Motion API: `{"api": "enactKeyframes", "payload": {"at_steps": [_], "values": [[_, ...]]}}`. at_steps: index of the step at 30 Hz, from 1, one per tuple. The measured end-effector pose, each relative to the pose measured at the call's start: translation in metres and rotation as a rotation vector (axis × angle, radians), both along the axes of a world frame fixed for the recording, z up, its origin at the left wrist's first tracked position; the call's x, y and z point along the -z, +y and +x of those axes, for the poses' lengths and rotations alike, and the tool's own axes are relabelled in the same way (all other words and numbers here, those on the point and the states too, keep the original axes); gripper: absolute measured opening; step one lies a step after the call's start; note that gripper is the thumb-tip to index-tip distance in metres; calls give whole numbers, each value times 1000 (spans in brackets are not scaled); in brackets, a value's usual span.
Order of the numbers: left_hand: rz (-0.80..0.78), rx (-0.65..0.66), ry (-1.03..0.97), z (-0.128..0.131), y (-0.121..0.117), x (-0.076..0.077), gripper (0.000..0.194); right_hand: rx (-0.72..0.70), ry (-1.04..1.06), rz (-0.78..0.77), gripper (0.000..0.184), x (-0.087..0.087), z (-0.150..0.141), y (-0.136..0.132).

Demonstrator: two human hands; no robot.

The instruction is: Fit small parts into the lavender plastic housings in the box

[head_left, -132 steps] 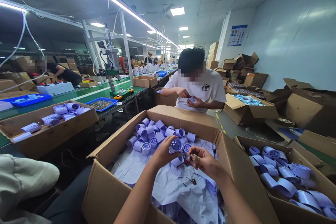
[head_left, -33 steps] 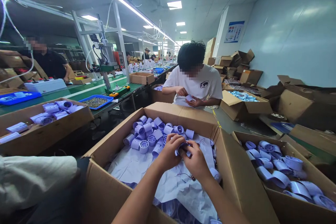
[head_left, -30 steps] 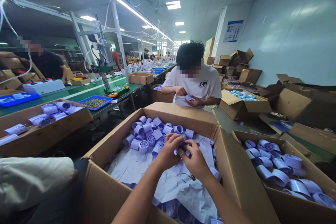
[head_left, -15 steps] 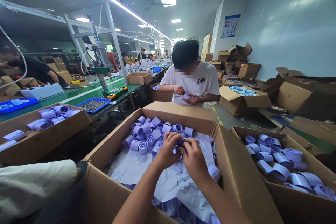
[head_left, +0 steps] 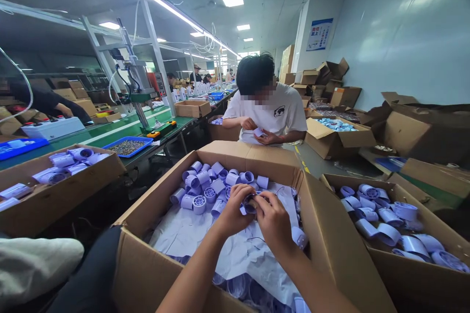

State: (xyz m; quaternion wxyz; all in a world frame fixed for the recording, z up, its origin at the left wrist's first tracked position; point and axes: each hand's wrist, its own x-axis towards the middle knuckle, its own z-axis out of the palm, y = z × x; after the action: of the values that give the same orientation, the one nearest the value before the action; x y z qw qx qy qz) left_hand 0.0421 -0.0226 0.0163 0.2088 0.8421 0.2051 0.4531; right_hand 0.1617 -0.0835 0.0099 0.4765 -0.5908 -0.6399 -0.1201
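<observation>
A short purple plastic cylinder is held between my two hands above the big cardboard box. My left hand wraps its fingers around the left side of it. On the other side my right hand is closed on it, fingers at its open end; what the fingertips touch inside is hidden. Behind my hands lies a pile of similar purple cylinders on white paper. A thin dark wire shows on the paper below my hands. More cylinders show under the paper's front edge.
Boxes of purple parts stand at left and right. Across from me a person in a white shirt handles a small part. Along the left runs a green conveyor table with a blue tray and a press machine.
The cylinder's open end has turned more into sight between my hands. My hands have barely moved. The whole view has shifted slightly.
</observation>
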Motion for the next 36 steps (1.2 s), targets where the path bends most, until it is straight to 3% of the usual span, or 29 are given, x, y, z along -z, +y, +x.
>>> {"api": "enactKeyframes", "payload": {"at_steps": [12,17,22,26,31,36], "values": [[-67,101,1,-2,-3,-5,53,-180,391,-44,8,5,3,3],[-111,79,14,-4,-3,-4,56,-307,609,-195,23,12,8,7],[-79,43,83,-1,-1,1,53,-285,727,-241,26,11,7,9],[-24,89,123,1,0,2,51,-243,697,-289,22,9,7,7],[-44,165,173,2,-4,-1,56,-107,513,-316,19,4,5,2],[-47,157,214,3,-7,-5,54,-16,338,-319,13,-4,-1,-4]]}}
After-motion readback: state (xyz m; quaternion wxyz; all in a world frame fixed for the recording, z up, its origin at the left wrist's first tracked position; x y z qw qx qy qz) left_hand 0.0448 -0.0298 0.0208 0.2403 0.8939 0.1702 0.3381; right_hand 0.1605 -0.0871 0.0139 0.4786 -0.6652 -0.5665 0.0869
